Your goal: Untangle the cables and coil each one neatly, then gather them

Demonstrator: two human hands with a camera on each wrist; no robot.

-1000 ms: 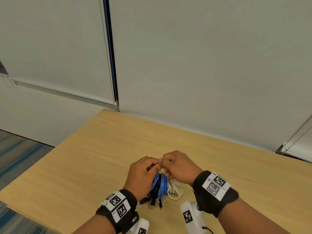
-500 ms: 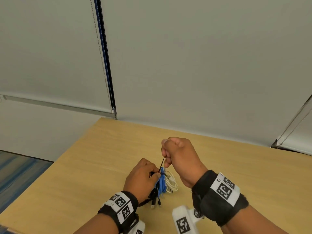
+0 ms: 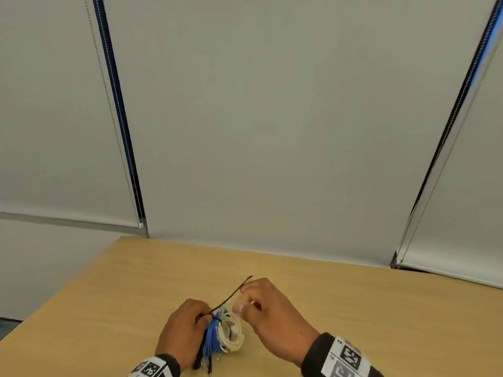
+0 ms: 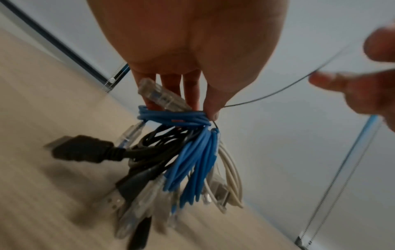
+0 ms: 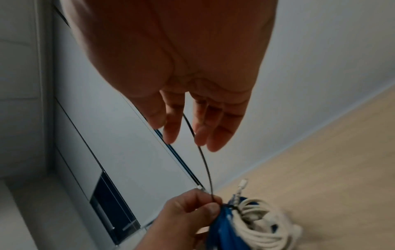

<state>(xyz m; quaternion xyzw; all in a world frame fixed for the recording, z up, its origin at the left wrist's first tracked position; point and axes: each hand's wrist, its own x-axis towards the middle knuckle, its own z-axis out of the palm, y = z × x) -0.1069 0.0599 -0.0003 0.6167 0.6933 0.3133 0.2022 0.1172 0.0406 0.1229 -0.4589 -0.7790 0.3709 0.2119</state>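
A bundle of coiled cables stands on the wooden table (image 3: 353,308): blue cable (image 3: 211,341), white cable (image 3: 232,338) and black cable (image 3: 200,360). My left hand (image 3: 205,317) grips the bundle at its top. The left wrist view shows blue cable (image 4: 173,118) wrapped round the bundle, a black plug (image 4: 81,150) and white loops (image 4: 230,169). A thin black tie (image 3: 231,295) runs from the bundle's top up and right. My right hand (image 3: 241,296) pinches it, and the tie (image 5: 205,160) passes between my right fingers (image 5: 171,128).
Grey roller blinds (image 3: 272,131) with bead chains (image 3: 114,118) hang right behind the table's far edge. The table's left edge (image 3: 62,292) drops off to the floor. Bare tabletop lies to the right of my hands.
My hands were together at the bundle's top. The right hand has since pulled the thin black tie out, first upward, now slanting to the right. The head view has tilted upward.
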